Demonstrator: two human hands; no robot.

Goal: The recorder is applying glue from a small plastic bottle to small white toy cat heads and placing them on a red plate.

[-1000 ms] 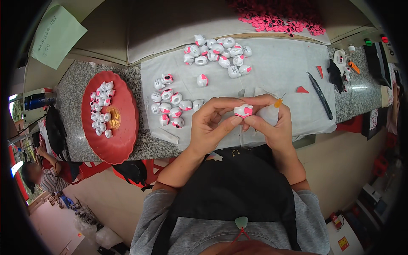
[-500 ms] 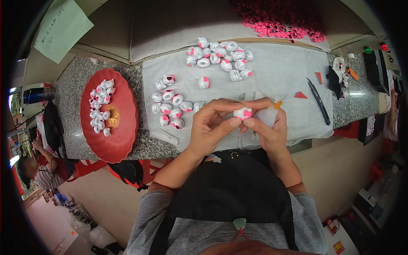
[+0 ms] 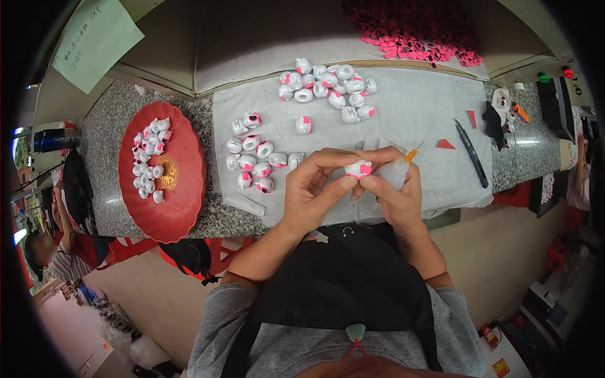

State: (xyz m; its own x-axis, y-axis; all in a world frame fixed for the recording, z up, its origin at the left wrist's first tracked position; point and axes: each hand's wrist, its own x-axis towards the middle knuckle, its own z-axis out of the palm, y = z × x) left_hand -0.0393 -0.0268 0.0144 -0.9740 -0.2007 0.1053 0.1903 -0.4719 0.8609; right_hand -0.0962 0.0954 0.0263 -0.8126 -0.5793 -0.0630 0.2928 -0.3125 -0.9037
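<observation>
Between the fingertips of my left hand (image 3: 313, 189) and my right hand (image 3: 401, 196) is a small white cat-like head (image 3: 359, 167) with pink patches. Both thumbs press it from the near side, and the index fingers close over the far side. Tucked in my right hand is a translucent squeeze bottle (image 3: 395, 172) with an orange needle tip (image 3: 411, 155) pointing up and away. More white-and-pink heads (image 3: 254, 147) lie in a loose group left of my hands. A single head (image 3: 304, 125) sits farther off, and a cluster of heads (image 3: 328, 80) lies beyond it.
A white sheet (image 3: 416, 94) covers the granite worktop. At left stands a red scalloped tray (image 3: 135, 211) holding several small heads. Pink pieces (image 3: 419, 49) are heaped at the back. A black pen-like tool (image 3: 471, 152) lies right, beside red scraps (image 3: 445, 144). Someone sits far left.
My hands stay almost in place around the cat-like head, which has turned or tilted slightly. The right hand has shifted a little to the left. The view has moved slightly.
</observation>
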